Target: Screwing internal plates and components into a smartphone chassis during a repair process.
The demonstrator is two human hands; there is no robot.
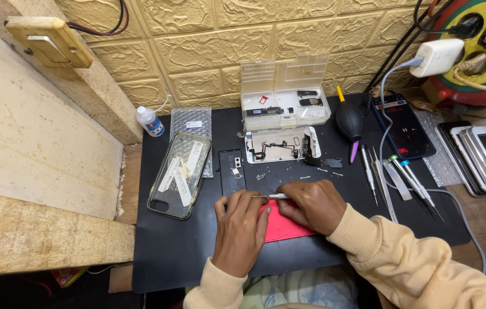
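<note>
Both hands are down low on the dark surface (197,252), knuckles up, side by side over a red phone (283,228). The right hand (311,205) pinches a slim screwdriver (271,196), tip pointing left. The left hand (240,229) presses flat on the red phone, pinning it beneath the palm.

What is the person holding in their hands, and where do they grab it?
The right hand holds a thin silver screwdriver by its handle end, with the tip pointing left. The left hand presses down on a red phone, steadying it.
</note>
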